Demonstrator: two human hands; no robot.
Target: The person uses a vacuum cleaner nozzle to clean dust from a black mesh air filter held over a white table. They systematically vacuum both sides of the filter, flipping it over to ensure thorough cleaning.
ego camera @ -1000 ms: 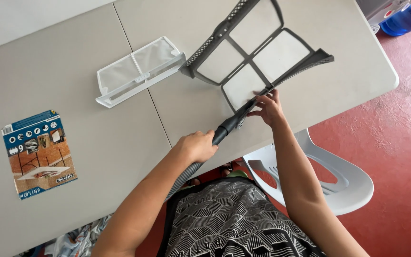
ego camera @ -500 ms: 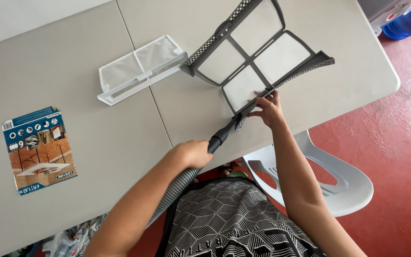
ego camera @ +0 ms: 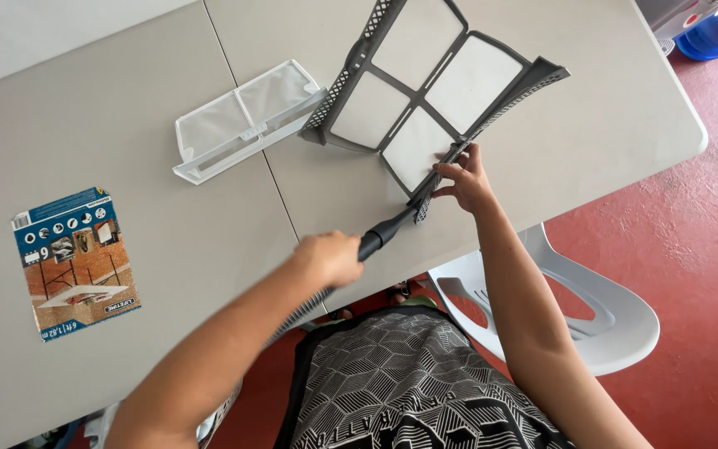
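The left hand point(ego camera: 330, 256) is closed around a black vacuum nozzle point(ego camera: 386, 233), its grip clamped on the rear of the tube where the ribbed grey hose point(ego camera: 292, 314) joins it. The hose runs back from that grip along the forearm and drops below the edge of the surface point(ego camera: 168, 249). Ahead of the left grip, the nozzle's tip reaches the near corner of a grey folding lint filter point(ego camera: 425, 100), touching or just short of it (the blur there makes it hard to tell which).

The right hand point(ego camera: 467, 179) is just beyond the nozzle tip, its fingers point(ego camera: 450, 170) pinched on the filter's perforated grey edge, so this grip is closed on the frame. The filter stands partly opened like a book on the surface, with pale mesh panels set in a dark frame, and rises away from the right grip.

Further off from the left grip, past the nozzle, lies a white mesh filter tray point(ego camera: 243, 116), its end just beside the grey filter. Well apart on the outer side of the left arm, a blue and brown printed card point(ego camera: 72, 262) lies flat on the surface. Below the right forearm, off the surface, stands a white plastic chair point(ego camera: 600, 324) on the red floor point(ego camera: 708, 249).
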